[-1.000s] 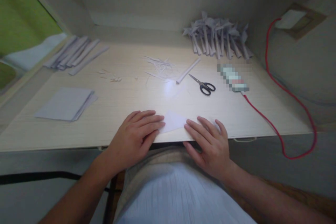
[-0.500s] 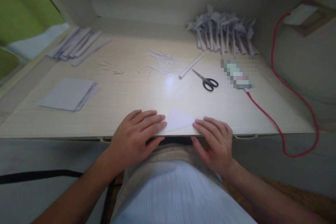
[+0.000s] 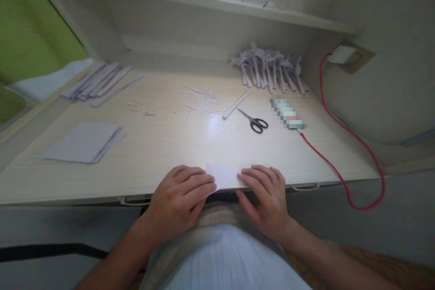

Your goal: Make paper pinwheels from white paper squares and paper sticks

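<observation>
1. While our left hand (image 3: 180,199) and right hand (image 3: 265,197) lie flat, fingers spread, both press the white paper (image 3: 222,174) at lower centre, on the desk (image 3: 163,140) edge.
2. Scissors (image 3: 253,121) sit right of centre, well apart.

Left hand (image 3: 180,199) and right hand (image 3: 267,197) drawn closer together, seemingly covering more of paper (image 3: 222,174)
</observation>
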Demonstrator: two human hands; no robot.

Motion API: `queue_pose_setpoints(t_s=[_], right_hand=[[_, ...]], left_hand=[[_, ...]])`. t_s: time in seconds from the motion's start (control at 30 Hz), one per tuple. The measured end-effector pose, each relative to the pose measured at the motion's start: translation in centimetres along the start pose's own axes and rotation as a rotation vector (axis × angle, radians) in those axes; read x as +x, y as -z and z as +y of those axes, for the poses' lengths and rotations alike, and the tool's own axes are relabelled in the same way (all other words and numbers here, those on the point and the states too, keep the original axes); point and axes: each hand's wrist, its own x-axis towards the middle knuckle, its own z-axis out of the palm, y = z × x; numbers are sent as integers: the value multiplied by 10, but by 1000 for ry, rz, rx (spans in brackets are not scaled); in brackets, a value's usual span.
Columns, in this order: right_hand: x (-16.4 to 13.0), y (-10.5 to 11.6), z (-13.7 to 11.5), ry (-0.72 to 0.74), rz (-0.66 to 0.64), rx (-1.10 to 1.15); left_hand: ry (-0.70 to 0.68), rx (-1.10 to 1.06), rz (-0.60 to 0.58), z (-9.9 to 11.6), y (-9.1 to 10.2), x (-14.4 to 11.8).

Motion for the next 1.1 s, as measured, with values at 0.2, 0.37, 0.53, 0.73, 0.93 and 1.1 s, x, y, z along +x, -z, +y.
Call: queue_pose_setpoints(t_s=[0.2, 0.37, 0.53, 0.73, 0.93, 1.1], right_hand=[[36, 3, -1, 142, 36, 272], [80, 7, 12, 226, 183, 325], [113, 5, 24, 325, 248, 228], [128, -6, 26, 458, 193, 128], [149, -7, 50, 219, 108, 113], [166, 5, 97, -231, -143, -78]], left_hand=[[45, -167, 270, 5, 2, 13], [334, -386, 446, -3, 8, 26], [659, -1229, 484, -20, 22, 50], [794, -1087, 233, -30, 20, 81], [746, -906, 316, -64, 26, 121], [683, -873, 293, -90, 44, 151]])
